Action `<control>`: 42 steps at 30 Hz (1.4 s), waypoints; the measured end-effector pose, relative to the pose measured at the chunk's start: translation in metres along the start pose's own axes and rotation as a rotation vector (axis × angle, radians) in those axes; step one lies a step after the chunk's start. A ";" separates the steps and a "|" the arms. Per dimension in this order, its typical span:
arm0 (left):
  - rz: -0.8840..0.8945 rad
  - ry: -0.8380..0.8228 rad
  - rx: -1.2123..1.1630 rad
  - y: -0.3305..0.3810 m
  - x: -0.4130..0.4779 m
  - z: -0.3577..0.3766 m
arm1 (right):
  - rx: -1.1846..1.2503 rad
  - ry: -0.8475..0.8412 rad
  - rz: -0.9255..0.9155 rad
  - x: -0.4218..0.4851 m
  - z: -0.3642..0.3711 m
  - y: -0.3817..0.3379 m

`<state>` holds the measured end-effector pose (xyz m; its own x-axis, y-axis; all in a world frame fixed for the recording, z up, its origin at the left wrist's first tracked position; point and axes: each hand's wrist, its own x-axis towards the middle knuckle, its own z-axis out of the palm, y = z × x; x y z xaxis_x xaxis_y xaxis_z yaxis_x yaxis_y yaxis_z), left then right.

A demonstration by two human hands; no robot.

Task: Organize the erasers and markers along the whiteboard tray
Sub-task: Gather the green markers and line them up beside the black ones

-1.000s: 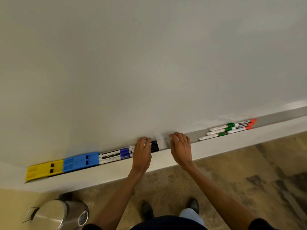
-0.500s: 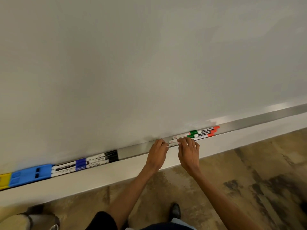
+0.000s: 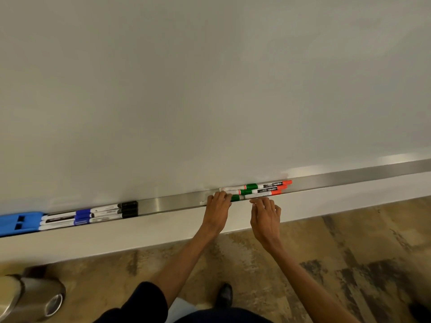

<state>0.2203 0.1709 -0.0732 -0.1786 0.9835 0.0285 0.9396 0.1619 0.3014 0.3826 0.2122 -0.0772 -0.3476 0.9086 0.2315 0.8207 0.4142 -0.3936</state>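
Observation:
A steel whiteboard tray (image 3: 170, 205) runs across the view. Green-capped markers (image 3: 250, 186) and orange-capped markers (image 3: 272, 189) lie bunched in it at centre right. My left hand (image 3: 218, 207) rests its fingertips on the left ends of the green markers. My right hand (image 3: 265, 216) hovers with spread fingers at the front edge, just below the orange markers. At the left lie blue-capped markers (image 3: 63, 219) and black-capped markers (image 3: 114, 209), end to end, beside a blue eraser (image 3: 18, 222).
The white ledge (image 3: 116, 236) under the tray juts toward me. A steel pedal bin (image 3: 30, 297) stands on the floor at lower left. My shoe (image 3: 225, 294) is near the wall. The tray stretches bare to the right (image 3: 361, 173).
Both hands left the black and blue markers and moved right along the tray to the green and orange markers. The view panned right, so the yellow eraser left the frame.

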 end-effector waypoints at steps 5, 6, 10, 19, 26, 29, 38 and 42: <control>-0.014 -0.021 0.016 0.001 0.003 0.002 | 0.033 -0.023 -0.021 0.006 0.001 0.007; -0.024 -0.024 0.017 0.001 0.004 0.002 | 0.036 -0.030 -0.026 0.008 0.002 0.007; -0.049 -0.032 0.002 -0.006 0.008 -0.003 | 0.045 -0.048 -0.052 0.015 0.003 0.005; -0.003 0.028 0.016 -0.020 0.003 -0.017 | 0.012 -0.158 -0.127 0.041 0.005 -0.008; -0.006 0.111 0.016 -0.044 -0.005 -0.038 | -0.030 -0.286 -0.281 0.056 0.014 -0.031; -0.020 0.144 -0.012 -0.055 -0.014 -0.044 | -0.034 -0.299 -0.282 0.060 0.018 -0.037; -0.026 0.131 -0.032 -0.069 -0.028 -0.046 | -0.150 -0.369 -0.359 0.060 0.023 -0.043; -0.037 0.133 -0.078 -0.070 -0.026 -0.050 | -0.107 -0.309 -0.359 0.055 0.019 -0.045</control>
<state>0.1447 0.1303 -0.0469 -0.2549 0.9567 0.1404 0.9071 0.1864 0.3773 0.3180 0.2450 -0.0641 -0.7224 0.6893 0.0542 0.6606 0.7112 -0.2402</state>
